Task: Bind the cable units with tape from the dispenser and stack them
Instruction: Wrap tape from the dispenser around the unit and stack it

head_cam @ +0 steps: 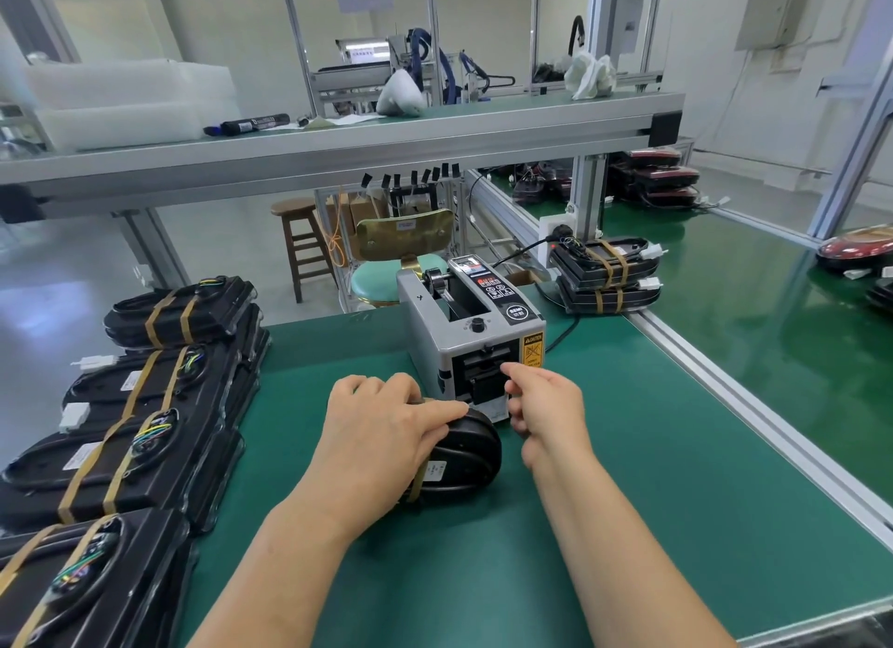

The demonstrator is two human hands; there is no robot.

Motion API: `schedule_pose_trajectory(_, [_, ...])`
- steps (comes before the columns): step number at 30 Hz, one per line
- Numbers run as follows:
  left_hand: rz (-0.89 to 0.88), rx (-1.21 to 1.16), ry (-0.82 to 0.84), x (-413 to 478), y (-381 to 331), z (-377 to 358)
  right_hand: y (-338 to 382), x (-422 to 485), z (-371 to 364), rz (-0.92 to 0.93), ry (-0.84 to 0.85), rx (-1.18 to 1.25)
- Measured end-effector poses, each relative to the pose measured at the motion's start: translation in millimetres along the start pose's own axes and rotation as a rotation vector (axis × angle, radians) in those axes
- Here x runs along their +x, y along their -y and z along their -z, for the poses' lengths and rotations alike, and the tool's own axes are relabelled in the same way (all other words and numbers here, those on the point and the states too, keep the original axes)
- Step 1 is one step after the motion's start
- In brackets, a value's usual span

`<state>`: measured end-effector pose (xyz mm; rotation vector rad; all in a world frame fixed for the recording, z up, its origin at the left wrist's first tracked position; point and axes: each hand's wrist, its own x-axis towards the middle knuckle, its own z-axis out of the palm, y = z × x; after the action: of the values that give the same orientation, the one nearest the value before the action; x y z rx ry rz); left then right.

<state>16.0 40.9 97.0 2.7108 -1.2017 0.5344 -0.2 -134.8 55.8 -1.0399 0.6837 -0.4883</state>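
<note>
Both hands reach forward: left hand (381, 430) grips the cable unit (466, 454) from above, hiding half; right hand (546, 406), fingers bent, touches the dispenser (435, 319) mouth; whether it pinches anything I cannot tell.

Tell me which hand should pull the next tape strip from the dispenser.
Right. The right hand is at the dispenser outlet; the left hand holds the cable unit down.

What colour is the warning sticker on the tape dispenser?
The warning sticker is yellow with black print; head view.
</note>
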Motion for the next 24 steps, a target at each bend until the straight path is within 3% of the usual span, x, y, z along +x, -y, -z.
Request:
schedule_pose_trajectory(3, [-0.027, 0.028, -0.023, 0.8, -0.6, 0.7, 3.4, 9.9, -3.8, -0.039, -0.018, -0.012])
schedule_pose_trajectory(13, [0.027, 0.042, 0.219, 14.2, -18.0, -8.0, 5.4, 16.2, -8.3, -0.048, -0.075, -0.101])
schedule_pose_trajectory(18, [0.056, 0.134, 0.224, 23.8, -31.8, -14.4, 3.8, 15.4, -12.0, -0.017, -0.113, -0.153])
schedule_pose_trajectory(24, [-0.029, 0.197, 0.223, 24.9, -37.7, -22.3, 2.5, 11.4, -16.2, 0.006, -0.14, -0.21])
